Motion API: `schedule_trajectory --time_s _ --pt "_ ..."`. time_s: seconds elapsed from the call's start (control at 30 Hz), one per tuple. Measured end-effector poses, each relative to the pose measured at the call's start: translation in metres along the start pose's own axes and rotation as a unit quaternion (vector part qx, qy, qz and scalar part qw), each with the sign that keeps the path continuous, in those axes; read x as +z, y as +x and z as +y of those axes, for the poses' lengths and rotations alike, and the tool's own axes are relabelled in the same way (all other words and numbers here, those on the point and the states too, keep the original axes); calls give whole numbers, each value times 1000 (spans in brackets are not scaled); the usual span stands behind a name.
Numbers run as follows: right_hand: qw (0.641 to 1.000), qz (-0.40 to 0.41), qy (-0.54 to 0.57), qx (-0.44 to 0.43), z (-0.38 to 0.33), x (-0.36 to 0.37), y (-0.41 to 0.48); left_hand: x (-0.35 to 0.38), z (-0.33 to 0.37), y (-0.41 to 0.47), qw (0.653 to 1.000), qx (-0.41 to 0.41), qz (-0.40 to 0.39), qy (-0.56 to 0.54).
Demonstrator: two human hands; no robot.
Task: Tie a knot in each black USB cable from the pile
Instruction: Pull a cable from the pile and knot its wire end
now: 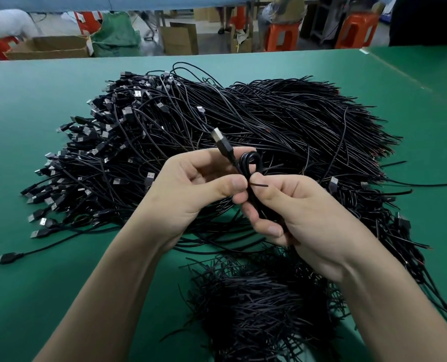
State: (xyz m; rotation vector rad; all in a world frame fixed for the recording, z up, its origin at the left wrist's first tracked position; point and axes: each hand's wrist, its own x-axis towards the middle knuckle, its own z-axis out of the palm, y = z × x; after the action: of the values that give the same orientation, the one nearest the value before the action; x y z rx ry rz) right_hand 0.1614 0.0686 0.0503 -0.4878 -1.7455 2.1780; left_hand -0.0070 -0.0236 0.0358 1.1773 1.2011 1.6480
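A big pile of black USB cables (243, 121) covers the green table (34, 126), plugs fanned to the left, bare ends to the right. Above its near edge I hold one black USB cable (251, 163) folded into a small loop. My left hand (191, 186) pinches the cable just below its plug, which points up and left. My right hand (300, 215) grips the folded strands below the loop. A short bare end sticks out to the right between my thumbs.
A second, smaller heap of black cables (256, 304) lies close to me under my right forearm. A single cable with its plug (3, 258) lies apart at the near left. Cardboard boxes (50, 48) and orange stools (282, 35) stand beyond the table's far edge.
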Motion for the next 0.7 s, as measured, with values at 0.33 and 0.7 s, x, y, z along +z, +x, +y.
schedule_trajectory --time_s 0.33,0.7 --pt "998 -18 32 55 10 -3 5 3 -7 1 1000 -31 1 -1" --pt "994 2 95 52 4 5 5 14 -12 2 999 22 40 20"
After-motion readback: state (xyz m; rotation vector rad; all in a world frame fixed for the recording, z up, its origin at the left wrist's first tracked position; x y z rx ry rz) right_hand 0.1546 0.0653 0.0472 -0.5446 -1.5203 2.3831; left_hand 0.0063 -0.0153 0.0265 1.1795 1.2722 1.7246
